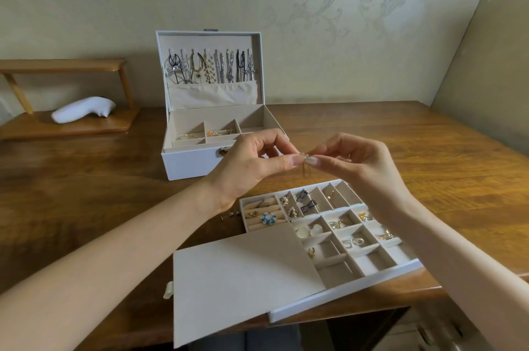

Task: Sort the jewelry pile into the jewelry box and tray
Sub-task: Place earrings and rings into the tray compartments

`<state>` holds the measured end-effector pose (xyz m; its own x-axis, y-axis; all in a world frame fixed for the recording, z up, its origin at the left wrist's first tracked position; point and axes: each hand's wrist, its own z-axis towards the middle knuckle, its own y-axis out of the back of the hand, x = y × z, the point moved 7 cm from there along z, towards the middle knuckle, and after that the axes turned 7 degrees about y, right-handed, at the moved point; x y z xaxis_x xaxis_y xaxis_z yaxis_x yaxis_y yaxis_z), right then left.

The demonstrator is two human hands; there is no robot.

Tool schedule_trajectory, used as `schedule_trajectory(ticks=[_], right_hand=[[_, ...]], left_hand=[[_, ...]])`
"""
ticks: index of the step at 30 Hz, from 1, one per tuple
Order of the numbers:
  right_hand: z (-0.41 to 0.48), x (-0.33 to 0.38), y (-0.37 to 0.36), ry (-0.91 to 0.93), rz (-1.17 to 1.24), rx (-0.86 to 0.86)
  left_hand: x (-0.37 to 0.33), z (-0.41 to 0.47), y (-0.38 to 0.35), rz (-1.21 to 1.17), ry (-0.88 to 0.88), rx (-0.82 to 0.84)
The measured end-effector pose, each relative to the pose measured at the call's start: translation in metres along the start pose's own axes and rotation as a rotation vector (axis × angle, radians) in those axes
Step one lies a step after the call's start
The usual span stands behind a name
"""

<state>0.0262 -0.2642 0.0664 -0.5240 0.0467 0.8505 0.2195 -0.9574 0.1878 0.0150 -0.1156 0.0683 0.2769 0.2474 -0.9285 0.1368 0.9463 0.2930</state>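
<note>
Currently I record both hands meeting over the desk: left hand [246, 170] and right hand [355, 167] each pinch one small gold piece [304, 155] at the fingertips, with its fine strands hanging vertically. The tray [343, 291] lies at 6 o'clock below the grip, and the jewelry box [186, 164] at 10 o'clock. Judgement: the right hand is nearer the tray's vacant compartments.

table [429, 156]: wooden, carrying everything
jewelry box [189, 163]: standing open at 12 o'clock
tray [343, 299]: lying at 5 o'clock, overhanging the near edge
beige panel [240, 279]: leaning over the tray's 8 o'clock corner
loose pieces [230, 214]: lying just beside the tray, at its 9 o'clock
wooden stand [71, 124]: sitting at 10 o'clock
</note>
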Motion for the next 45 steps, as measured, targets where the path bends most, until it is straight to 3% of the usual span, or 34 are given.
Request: schedule_trajectory(ticks=[6, 16, 25, 30, 40, 45], right_hand=[[-0.015, 0.016, 0.005, 0.152, -0.282, 0.077], [-0.048, 0.012, 0.009, 0.08, -0.436, 0.203], [-0.085, 0.003, 0.012, -0.096, -0.434, 0.258], [-0.095, -0.016, 0.01, -0.246, -0.533, 0.245], [-0.088, -0.013, 0.002, -0.28, -0.947, 0.341], [-0.088, -0.007, 0.001, -0.249, -0.966, 0.36]], left_hand=[[0.002, -0.013, -0.009, 0.092, -0.023, 0.065], [0.009, -0.032, -0.031, 0.24, -0.008, 0.179], [0.021, -0.048, 0.009, 0.174, 0.059, -0.049], [0.025, -0.06, 0.013, 0.194, 0.058, -0.083], [0.02, -0.063, 0.018, 0.234, 0.039, -0.106], [0.023, -0.066, 0.034, 0.243, 0.034, -0.118]])
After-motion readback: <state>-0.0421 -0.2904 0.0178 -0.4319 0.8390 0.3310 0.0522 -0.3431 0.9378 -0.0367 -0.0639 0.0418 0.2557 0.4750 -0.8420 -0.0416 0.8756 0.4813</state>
